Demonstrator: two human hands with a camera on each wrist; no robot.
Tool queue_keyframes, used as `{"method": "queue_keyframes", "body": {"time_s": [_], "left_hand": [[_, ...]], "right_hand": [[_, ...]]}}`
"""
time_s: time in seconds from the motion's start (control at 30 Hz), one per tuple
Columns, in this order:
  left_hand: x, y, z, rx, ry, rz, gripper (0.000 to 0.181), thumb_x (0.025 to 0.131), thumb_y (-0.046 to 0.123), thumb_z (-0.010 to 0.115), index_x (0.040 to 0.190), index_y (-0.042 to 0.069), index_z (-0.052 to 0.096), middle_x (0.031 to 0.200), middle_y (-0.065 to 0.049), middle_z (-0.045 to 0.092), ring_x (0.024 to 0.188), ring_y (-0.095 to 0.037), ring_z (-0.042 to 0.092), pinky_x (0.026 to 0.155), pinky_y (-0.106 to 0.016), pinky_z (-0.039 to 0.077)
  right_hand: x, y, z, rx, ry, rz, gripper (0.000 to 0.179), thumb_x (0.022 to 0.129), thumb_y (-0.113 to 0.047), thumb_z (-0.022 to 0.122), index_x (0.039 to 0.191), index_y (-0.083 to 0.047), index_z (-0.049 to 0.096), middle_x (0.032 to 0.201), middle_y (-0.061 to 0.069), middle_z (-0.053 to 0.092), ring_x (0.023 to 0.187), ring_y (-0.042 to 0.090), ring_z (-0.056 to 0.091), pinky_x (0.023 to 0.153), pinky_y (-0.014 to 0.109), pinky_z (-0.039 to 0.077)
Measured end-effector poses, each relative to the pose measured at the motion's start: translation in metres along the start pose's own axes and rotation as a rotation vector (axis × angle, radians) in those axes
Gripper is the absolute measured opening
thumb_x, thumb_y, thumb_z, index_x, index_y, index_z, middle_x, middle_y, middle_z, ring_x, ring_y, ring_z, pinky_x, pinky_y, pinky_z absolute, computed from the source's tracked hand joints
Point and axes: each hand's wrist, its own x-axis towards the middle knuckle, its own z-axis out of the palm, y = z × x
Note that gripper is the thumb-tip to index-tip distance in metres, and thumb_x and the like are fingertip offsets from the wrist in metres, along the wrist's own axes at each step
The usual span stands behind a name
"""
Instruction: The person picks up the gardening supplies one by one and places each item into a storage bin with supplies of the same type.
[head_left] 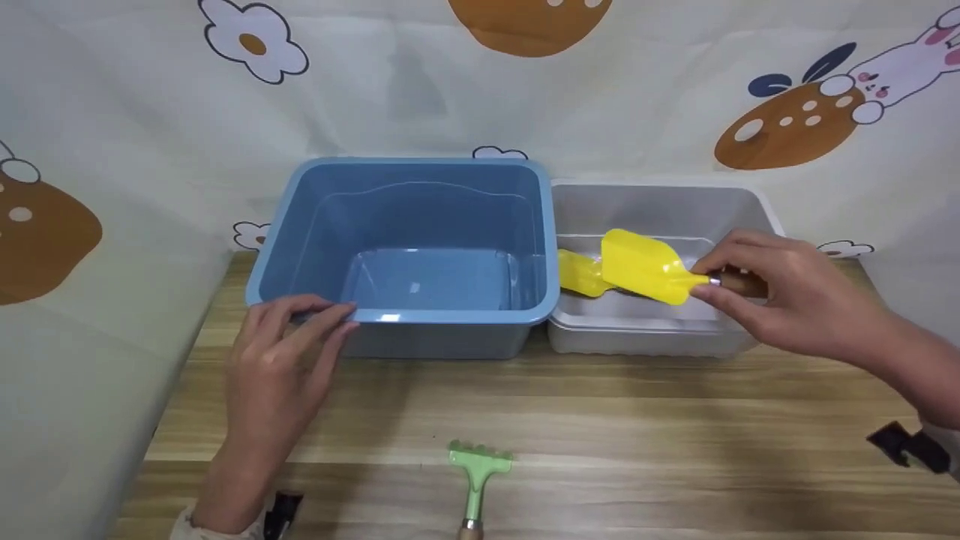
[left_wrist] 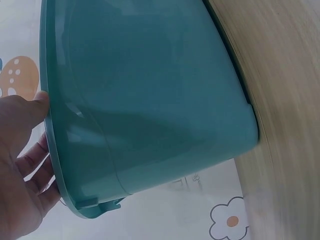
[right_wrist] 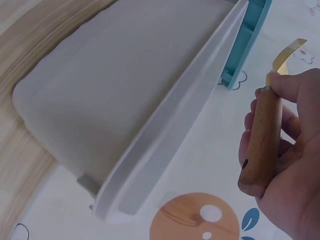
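My right hand [head_left: 799,289] grips a small yellow garden shovel [head_left: 641,266] by the neck and wooden handle [right_wrist: 262,140], with the blade pointing left over the grey-white bin [head_left: 660,324]. Below it, a second yellow shovel [head_left: 577,274] lies inside that bin, partly covered by the held one. At the front-left rim of the blue bin [head_left: 450,316], my left hand [head_left: 281,360] pinches the edge. The left wrist view has the thumb on the outer side of the rim and the other fingers behind it. Nothing lies inside the blue bin.
A green hand rake [head_left: 480,461] with a wooden handle lies on the wooden table [head_left: 600,435] near its front, its lower end cut off by the frame. The bins stand side by side against a patterned cloth backdrop [head_left: 375,97].
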Motion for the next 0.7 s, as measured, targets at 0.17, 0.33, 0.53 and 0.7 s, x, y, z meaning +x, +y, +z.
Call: {"method": "queue_keyframes", "body": {"time_s": [0.17, 0.33, 0.53, 0.7], "left_hand": [[-0.004, 0.001, 0.003, -0.007, -0.015, -0.006, 0.022, 0.086, 0.02, 0.081, 0.108, 0.016, 0.079, 0.107, -0.008, 0.069, 0.106, -0.029, 0.059, 0.087, -0.048, 0.051], [-0.003, 0.001, 0.004, -0.033, 0.013, 0.008, 0.021, 0.085, 0.017, 0.081, 0.107, 0.015, 0.08, 0.105, -0.009, 0.069, 0.105, -0.029, 0.06, 0.088, -0.046, 0.05], [-0.001, 0.001, 0.004, -0.035, 0.013, 0.01, 0.023, 0.086, 0.018, 0.081, 0.108, 0.016, 0.079, 0.107, -0.009, 0.069, 0.107, -0.029, 0.059, 0.092, -0.047, 0.05], [-0.002, -0.001, 0.002, -0.008, -0.014, -0.001, 0.022, 0.088, 0.019, 0.079, 0.109, 0.014, 0.078, 0.108, -0.01, 0.069, 0.11, -0.031, 0.059, 0.095, -0.048, 0.05]], "right_hand": [[0.008, 0.005, -0.006, -0.024, -0.021, 0.02, 0.024, 0.084, -0.019, 0.083, 0.106, -0.017, 0.076, 0.091, -0.006, 0.067, 0.074, 0.009, 0.052, 0.062, 0.015, 0.05], [0.02, 0.009, -0.007, -0.008, -0.005, -0.029, 0.024, 0.083, -0.019, 0.083, 0.106, -0.016, 0.076, 0.092, -0.007, 0.067, 0.074, 0.007, 0.051, 0.062, 0.012, 0.047], [0.032, 0.013, -0.008, -0.01, 0.007, -0.055, 0.025, 0.083, -0.018, 0.084, 0.106, -0.015, 0.076, 0.094, -0.005, 0.067, 0.075, 0.007, 0.052, 0.064, 0.008, 0.048], [0.046, 0.015, -0.005, 0.001, -0.008, -0.087, 0.025, 0.084, -0.022, 0.083, 0.107, -0.015, 0.076, 0.094, -0.005, 0.067, 0.075, 0.007, 0.053, 0.064, 0.008, 0.048]]}}
